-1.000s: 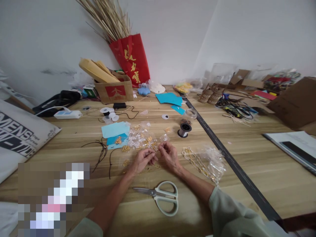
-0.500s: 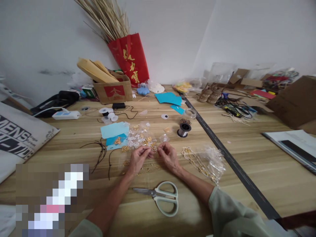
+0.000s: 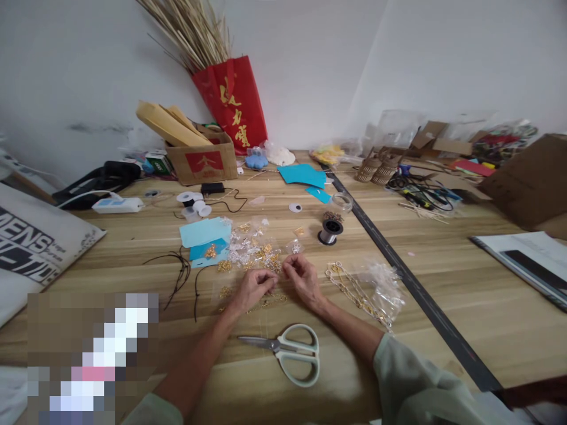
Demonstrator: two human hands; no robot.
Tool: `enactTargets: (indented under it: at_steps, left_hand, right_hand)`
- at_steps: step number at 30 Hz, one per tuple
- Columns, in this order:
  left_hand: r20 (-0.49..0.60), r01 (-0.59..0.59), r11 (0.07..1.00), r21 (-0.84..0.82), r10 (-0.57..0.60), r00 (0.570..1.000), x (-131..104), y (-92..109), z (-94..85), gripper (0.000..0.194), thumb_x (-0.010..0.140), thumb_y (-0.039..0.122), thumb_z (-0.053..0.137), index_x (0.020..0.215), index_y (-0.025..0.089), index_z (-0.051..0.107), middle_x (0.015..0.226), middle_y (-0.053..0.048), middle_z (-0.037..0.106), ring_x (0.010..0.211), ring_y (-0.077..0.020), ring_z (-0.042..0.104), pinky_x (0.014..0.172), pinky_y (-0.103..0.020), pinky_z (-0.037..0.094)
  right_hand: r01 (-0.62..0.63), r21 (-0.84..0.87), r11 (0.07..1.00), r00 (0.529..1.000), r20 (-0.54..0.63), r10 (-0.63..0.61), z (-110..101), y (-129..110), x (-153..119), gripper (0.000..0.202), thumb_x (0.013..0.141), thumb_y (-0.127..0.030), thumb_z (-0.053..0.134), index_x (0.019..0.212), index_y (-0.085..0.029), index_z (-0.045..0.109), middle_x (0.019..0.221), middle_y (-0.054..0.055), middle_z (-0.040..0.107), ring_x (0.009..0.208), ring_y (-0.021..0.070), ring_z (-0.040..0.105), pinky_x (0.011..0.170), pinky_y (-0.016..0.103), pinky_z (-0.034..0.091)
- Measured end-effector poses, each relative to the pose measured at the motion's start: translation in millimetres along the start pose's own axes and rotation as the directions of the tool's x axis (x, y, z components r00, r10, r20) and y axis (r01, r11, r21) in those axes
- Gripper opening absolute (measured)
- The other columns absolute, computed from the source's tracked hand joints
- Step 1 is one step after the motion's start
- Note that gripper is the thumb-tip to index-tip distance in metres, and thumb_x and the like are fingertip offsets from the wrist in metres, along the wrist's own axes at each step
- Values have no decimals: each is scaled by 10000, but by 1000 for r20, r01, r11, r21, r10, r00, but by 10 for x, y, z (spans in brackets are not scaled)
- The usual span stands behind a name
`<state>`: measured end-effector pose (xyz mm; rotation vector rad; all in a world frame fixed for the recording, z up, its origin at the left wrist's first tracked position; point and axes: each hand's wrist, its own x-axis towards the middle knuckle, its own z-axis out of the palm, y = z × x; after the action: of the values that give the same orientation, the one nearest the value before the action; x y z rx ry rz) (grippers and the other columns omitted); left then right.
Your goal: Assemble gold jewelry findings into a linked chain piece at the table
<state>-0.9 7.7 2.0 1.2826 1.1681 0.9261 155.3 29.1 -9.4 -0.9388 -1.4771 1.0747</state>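
My left hand (image 3: 257, 287) is closed in a pinch low over the table, its fingertips beside small gold and silver jewellery findings (image 3: 267, 255). Just to its right, my right hand (image 3: 303, 276) also pinches thumb against finger. Whatever lies between either set of fingertips is too small to make out. Under and beside the left hand runs a thin gold chain (image 3: 274, 300). Scissors (image 3: 287, 352) with pale green handles lie nearer to me, between my forearms. Gold and silver chains (image 3: 354, 290) rest to the right, touching clear plastic bags (image 3: 384, 289).
A wire spool (image 3: 330, 232) stands beyond my right hand. Light blue cards (image 3: 204, 232) and black cords (image 3: 178, 277) lie to the left. A cardboard box (image 3: 201, 162) and a red bag (image 3: 234, 106) stand at the back. A dark strip (image 3: 416, 295) crosses the table on the right.
My left hand has shifted slightly down and nearer to me, its fingers more closed together. My right hand stays nearly in place. The view has tilted a little.
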Motion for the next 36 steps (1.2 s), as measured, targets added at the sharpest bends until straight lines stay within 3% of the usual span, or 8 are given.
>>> enactTargets:
  at_steps: [5,9,13,19,26,36]
  left_hand:
    - [64,-40,992,123,32,997,-13,-6,-28,208,743,319,580,703,120,626,544,14,543,490,-92,491,480,-200,392]
    - [90,-47,986,163,33,995,-7,-55,-51,216,757,336,578,705,132,628,543,12,534,494,-96,492,478,-198,388]
    - [106,-29,996,85,20,994,1,-59,-54,274,748,396,597,665,135,603,517,22,514,468,-89,476,465,-198,383]
    - [134,32,999,-2,-32,990,-17,32,-55,366,703,475,643,619,125,577,486,27,516,421,-72,460,434,-190,348]
    - [241,106,991,-77,-85,967,-13,45,-107,330,686,432,685,697,106,637,588,-21,602,508,-103,546,521,-229,443]
    - [225,168,966,-195,-122,967,-12,18,-162,268,676,346,714,787,103,695,720,-77,691,597,-129,617,581,-233,471]
  right_hand:
    - [75,-127,989,997,37,-71,-21,-56,-5,126,825,-277,524,772,-169,561,671,-1,567,605,118,530,554,226,428]
    - [73,-124,990,996,51,-67,-21,-91,-5,127,829,-274,530,768,-177,583,714,15,617,669,139,576,610,248,452]
    - [-48,69,996,996,75,42,11,-120,-17,173,818,-356,565,793,-184,565,732,28,631,668,150,586,576,257,469]
    - [-246,329,912,964,183,193,73,-168,-37,258,766,-423,628,791,-191,520,683,9,639,568,141,610,537,267,502]
    - [-298,377,877,947,234,221,77,-121,-4,260,756,-406,646,772,-185,511,579,-25,602,486,120,580,503,248,486]
    - [-425,466,776,905,235,355,36,-71,42,264,683,-376,708,722,-172,546,604,-26,576,504,96,535,534,243,501]
